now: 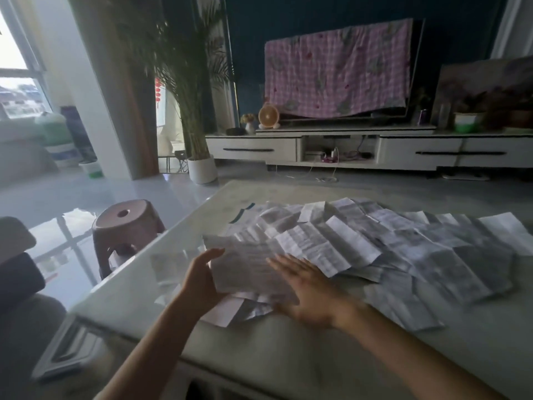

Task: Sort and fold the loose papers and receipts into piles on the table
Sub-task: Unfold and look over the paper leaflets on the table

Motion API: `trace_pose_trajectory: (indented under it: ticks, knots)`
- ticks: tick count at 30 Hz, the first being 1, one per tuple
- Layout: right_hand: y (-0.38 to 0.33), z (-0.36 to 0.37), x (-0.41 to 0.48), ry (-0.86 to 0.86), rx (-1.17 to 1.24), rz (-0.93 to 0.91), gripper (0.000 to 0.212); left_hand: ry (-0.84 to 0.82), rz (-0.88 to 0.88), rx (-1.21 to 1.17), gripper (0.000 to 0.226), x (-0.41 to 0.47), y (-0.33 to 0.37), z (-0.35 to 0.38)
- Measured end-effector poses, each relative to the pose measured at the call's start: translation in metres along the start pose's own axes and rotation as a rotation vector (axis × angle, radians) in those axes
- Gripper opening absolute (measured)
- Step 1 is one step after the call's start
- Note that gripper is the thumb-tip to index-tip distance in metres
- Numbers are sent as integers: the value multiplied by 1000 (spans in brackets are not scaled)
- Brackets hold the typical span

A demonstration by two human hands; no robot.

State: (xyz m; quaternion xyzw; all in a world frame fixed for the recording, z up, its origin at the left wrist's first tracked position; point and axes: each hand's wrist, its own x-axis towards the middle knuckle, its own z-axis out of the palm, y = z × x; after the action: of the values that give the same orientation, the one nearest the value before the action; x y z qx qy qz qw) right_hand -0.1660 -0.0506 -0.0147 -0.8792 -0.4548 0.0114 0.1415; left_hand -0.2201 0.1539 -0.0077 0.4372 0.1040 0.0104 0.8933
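Creased sheet (245,269) sits at the near left of the table (259,356), on top of a few folded papers (230,310). Left hand (202,275) grips its left edge, thumb on top. Right hand (308,293) lies flat on its right half, fingers straight and slightly spread.

Judged step: flattening before the fold. Best to smooth outward from the held edge, then match corners.

Unsorted receipts (403,249) overlap to the right and touch the sheet, so they may snag or slide. Pink stool (127,223) stands off the table's left edge.
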Motion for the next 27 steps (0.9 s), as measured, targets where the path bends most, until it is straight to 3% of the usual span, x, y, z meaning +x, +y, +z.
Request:
trace_pose_trajectory:
  ticks: [4,11,13,14,15,18,20,24,27]
  knots:
    - [17,-16,-8,-16,15,76,79,-10,30,-72,57,-3,2,-9]
    - [10,-6,9,-28,216,43,103,-141,-41,-36,63,-9,4,11]
    - [8,8,16,31,286,54,89,-285,-56,-35,79,-5,6,20]
    - [7,11,19,117,367,48,73,-347,-93,-74,89,-3,8,27]
    - [9,12,20,221,468,57,57,-307,-126,-83,93,3,9,34]
    - [16,1,18,480,867,267,29,14,-21,128,79,16,5,52]
    - [29,-3,20,555,1191,456,19,148,57,260,67,25,-7,63]
    - [48,-15,21,515,1766,536,16,168,-63,259,54,45,-39,72]
    - [51,-21,15,345,1940,501,34,38,-142,169,57,54,-46,70]
